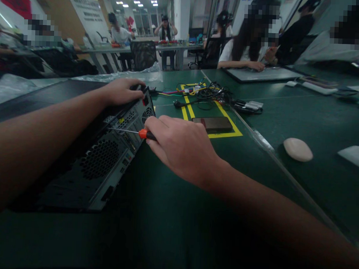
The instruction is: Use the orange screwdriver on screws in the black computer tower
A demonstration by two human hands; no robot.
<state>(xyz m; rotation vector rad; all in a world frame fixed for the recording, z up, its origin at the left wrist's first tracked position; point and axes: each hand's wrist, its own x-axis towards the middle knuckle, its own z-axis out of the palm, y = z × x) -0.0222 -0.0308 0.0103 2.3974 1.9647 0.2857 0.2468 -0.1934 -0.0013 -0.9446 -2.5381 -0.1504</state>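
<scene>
A black desktop computer case [77, 186] lies on the table at the left, its rear panel with vent holes and ports facing me. My left hand [123, 91] grips the case's far upper corner, the thumb over the rear edge. In my right hand [179, 146] is a screwdriver [143, 133] with an orange and black handle, the fingers closed round it. Its thin shaft points left, and the tip reaches the rear panel near the edge of the case. Whether the tip sits in a screw is too small to tell.
Beyond my right hand lie a brown box-like object [216, 125], yellow tape [226, 135] and a tangle of cables [213, 92]. A pale rounded mouse-like object [298, 149] sits at the right. Clear plastic wrap [111, 75] lies behind the case. Other people sit across the room.
</scene>
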